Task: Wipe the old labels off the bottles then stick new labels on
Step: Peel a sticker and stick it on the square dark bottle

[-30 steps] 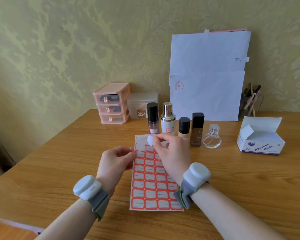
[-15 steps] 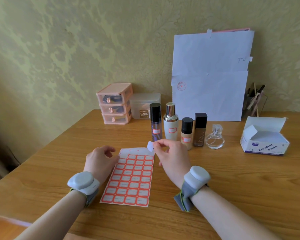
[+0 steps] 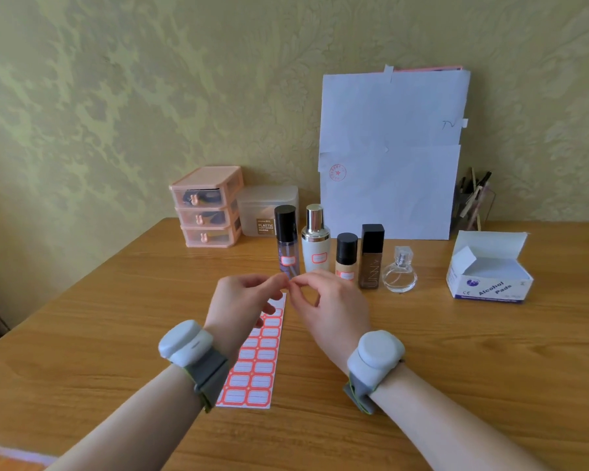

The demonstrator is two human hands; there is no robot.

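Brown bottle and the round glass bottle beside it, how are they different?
The brown bottle is tall, square and dark; the glass bottle is short, round and clear. The brown bottle has a black cap; the glass bottle has a clear one. Both stand upright, with no red-edged label.

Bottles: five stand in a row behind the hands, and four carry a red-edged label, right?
Three, not four. The head view shows red-edged labels on the purple bottle, white bottle and beige bottle only; the dark square bottle and clear perfume bottle have none.
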